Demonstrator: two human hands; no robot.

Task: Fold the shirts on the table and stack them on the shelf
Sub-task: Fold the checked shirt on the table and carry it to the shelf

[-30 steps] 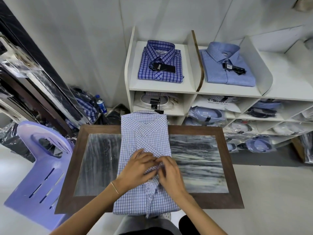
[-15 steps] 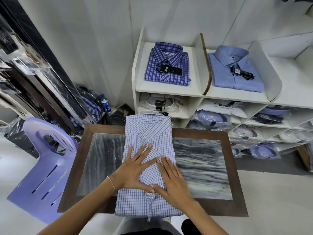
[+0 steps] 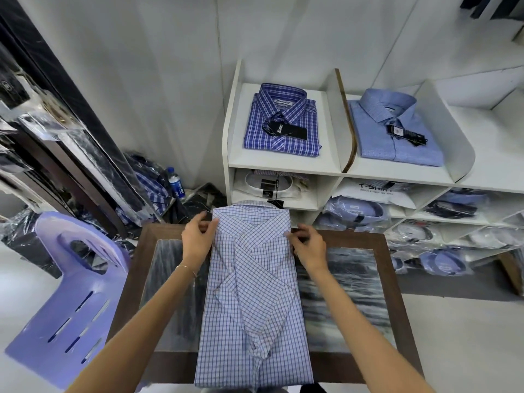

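A light blue checked shirt lies face down along the middle of the table, its sleeves folded across the back and its near end hanging over the front edge. My left hand pinches the shirt's far left edge near the shoulder. My right hand pinches the far right edge. Beyond the table stands the white shelf, with a folded dark blue plaid shirt in its top left bay and a folded plain blue shirt in the bay beside it.
A lilac plastic chair stands close to the table's left side. Bagged shirts fill the lower shelf bays. Plastic-wrapped garments and a water bottle crowd the floor at the back left.
Both hands left the middle of the shirt, where they pressed the folded sleeves flat, and moved apart to its far corners, which they now pinch.
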